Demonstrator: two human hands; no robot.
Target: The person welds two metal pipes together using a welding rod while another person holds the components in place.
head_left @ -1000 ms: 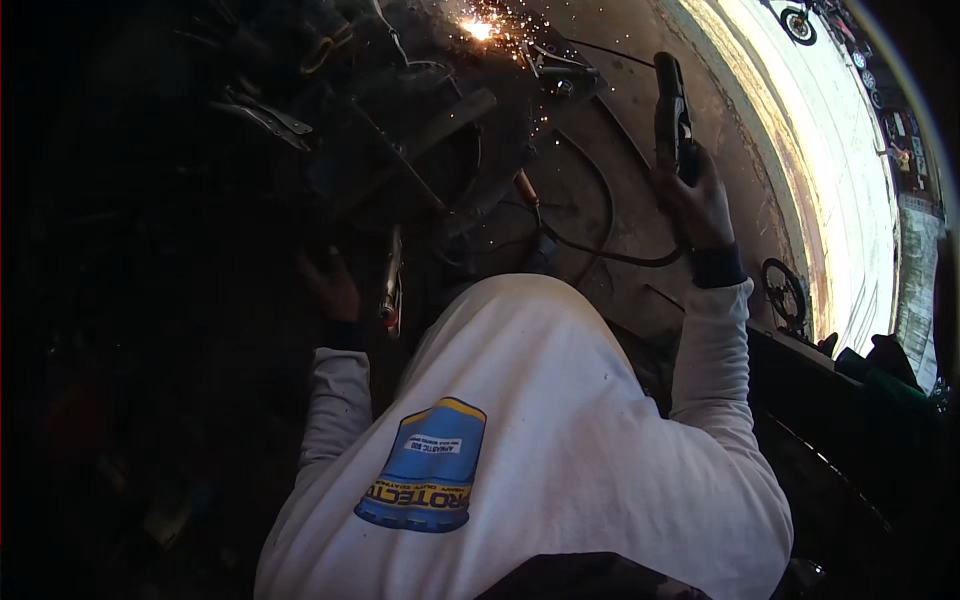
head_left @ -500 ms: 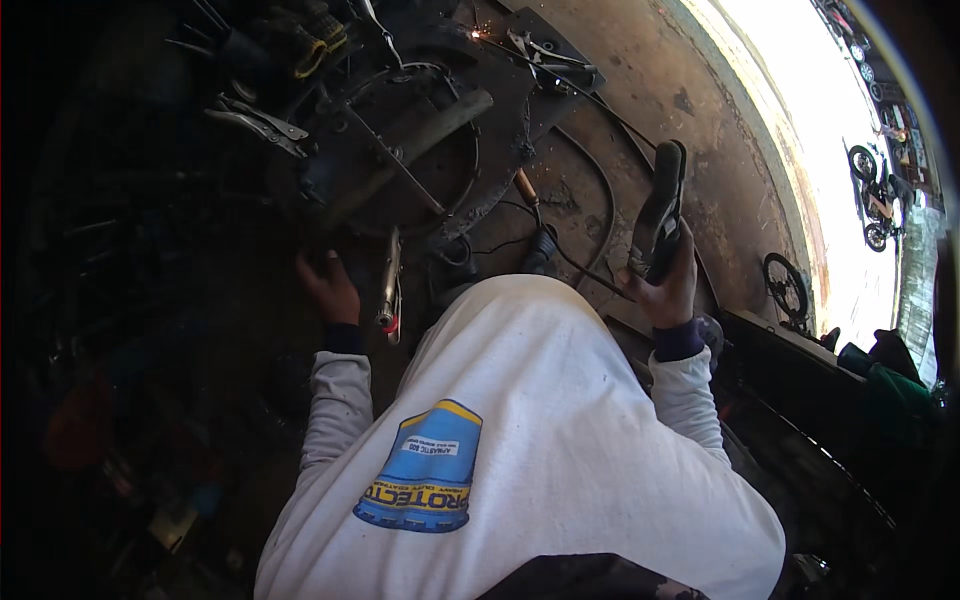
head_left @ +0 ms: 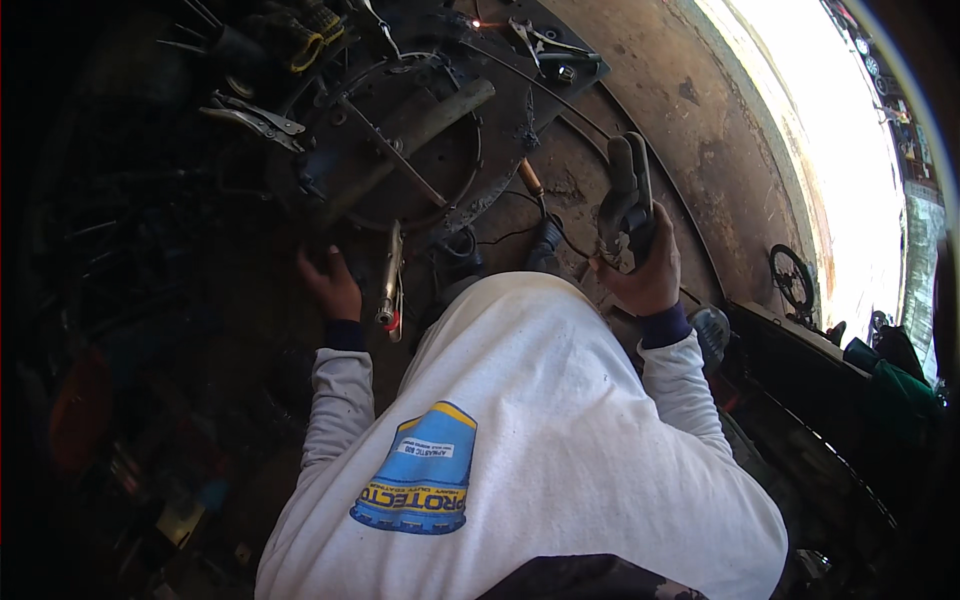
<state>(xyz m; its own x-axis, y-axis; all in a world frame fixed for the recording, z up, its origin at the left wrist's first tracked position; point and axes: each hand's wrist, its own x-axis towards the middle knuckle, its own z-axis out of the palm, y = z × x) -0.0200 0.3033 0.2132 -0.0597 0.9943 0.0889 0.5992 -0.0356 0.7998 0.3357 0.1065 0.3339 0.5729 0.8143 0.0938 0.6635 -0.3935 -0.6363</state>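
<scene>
My right hand (head_left: 650,270) is wrapped round a dark welding electrode holder (head_left: 625,195), right of my knees. A thin welding rod (head_left: 545,92) slants from its jaws up and left to the metal worktop, ending just short of a small glowing spot (head_left: 476,23). My left hand (head_left: 332,288) is left of my lap, thumb and forefinger apart, holding nothing I can see. Beside it, locking pliers (head_left: 388,285) hang at the edge of a round metal frame (head_left: 478,150). A flat bar (head_left: 405,165) and a pipe (head_left: 440,120) cross the frame.
More locking pliers (head_left: 258,120) lie at the upper left, near yellow-black gloves (head_left: 318,40). A clamp (head_left: 545,48) sits on the worktop's far corner. A copper-coloured cable end (head_left: 530,177) and cables lie beyond my knees. A wheel (head_left: 790,277) stands at the right.
The electrode holder and my right hand have shifted left and turned. The rod's tip has drawn back from the bright spot, and the sparks have died down. My left hand stays put.
</scene>
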